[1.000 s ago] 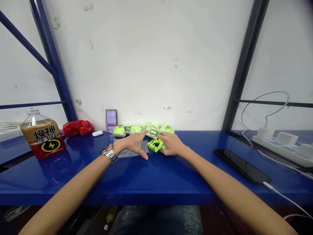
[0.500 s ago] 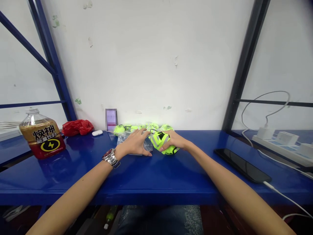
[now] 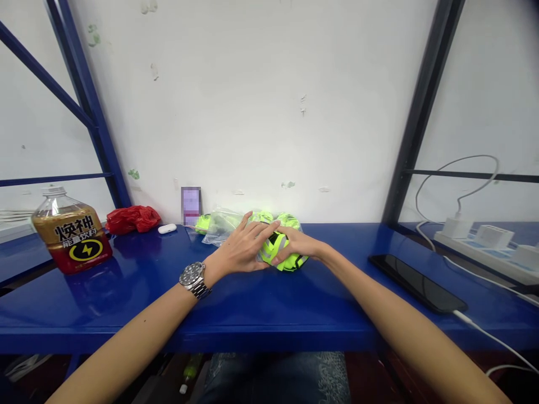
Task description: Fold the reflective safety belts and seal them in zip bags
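A bundled neon-yellow reflective vest (image 3: 274, 244) with grey and black bands lies on the blue table, between my two hands. My right hand (image 3: 300, 244) grips its right side, thumb in front. From the left, my left hand (image 3: 246, 245), with a metal watch on the wrist, cups the bundle, fingers over the top and thumb low at the front. Just behind my left hand is a crumpled clear plastic bag (image 3: 221, 223), partly covered by it. More neon-yellow reflective fabric (image 3: 288, 219) lies behind the hands along the wall.
On the left stand a large drink bottle (image 3: 72, 233), a red plastic bag (image 3: 133, 219) and a white earbud case (image 3: 167, 228). A phone (image 3: 191, 206) leans on the wall. To the right are a black phone (image 3: 416, 283) on a cable and a power strip (image 3: 484, 247).
My left hand has moved right from above the plastic bag onto the vest bundle. The bag now sits bunched higher behind that hand. My right hand keeps its grip.
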Action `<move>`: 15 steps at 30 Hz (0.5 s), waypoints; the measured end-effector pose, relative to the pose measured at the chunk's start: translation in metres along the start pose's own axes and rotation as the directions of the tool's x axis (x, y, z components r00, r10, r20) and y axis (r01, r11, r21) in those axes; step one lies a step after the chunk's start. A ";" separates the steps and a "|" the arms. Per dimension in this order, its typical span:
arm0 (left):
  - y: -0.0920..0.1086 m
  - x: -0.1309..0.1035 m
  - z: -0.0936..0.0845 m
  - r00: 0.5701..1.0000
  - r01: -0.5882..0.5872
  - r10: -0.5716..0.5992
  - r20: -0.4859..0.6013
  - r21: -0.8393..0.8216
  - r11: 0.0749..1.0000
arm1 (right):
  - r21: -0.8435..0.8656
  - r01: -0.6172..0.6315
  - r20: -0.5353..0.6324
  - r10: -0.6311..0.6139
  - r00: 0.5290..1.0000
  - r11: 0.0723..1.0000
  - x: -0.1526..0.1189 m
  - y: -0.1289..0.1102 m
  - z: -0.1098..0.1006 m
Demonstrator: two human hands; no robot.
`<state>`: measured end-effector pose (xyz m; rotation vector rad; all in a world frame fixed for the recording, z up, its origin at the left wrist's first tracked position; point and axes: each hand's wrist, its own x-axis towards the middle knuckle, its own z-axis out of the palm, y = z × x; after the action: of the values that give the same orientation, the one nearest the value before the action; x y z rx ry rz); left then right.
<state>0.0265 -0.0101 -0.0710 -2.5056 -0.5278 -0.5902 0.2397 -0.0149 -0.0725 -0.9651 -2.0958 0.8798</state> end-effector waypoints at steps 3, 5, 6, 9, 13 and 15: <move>-0.001 0.000 0.001 0.999 -0.028 0.025 -0.036 -0.068 0.997 | 0.037 0.008 0.053 -0.010 0.999 0.999 0.002 0.000 0.002; -0.002 -0.001 0.002 0.994 0.015 -0.024 -0.105 -0.094 0.995 | -0.057 0.009 -0.012 -0.010 1.000 0.998 0.004 0.000 0.003; -0.002 -0.001 0.002 0.988 0.058 -0.071 -0.137 -0.092 0.994 | -0.129 0.005 -0.049 -0.011 0.999 0.992 0.005 0.000 0.004; 0.000 0.000 0.004 0.967 0.200 -0.205 -0.150 -0.045 0.979 | -0.315 -0.018 -0.116 -0.020 0.993 0.949 0.007 0.000 0.005; 0.002 0.001 0.008 0.950 0.305 -0.310 -0.032 -0.105 0.946 | -0.446 -0.061 -0.161 -0.013 0.987 0.893 0.008 0.001 0.006; 0.001 0.002 0.011 0.950 0.308 -0.311 0.001 -0.144 0.940 | -0.485 -0.084 -0.164 0.004 0.987 0.871 0.008 0.002 0.006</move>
<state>0.0320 -0.0046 -0.0788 -2.5638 -0.9124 -0.7978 0.2315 -0.0098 -0.0751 -1.2980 -2.2069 0.2673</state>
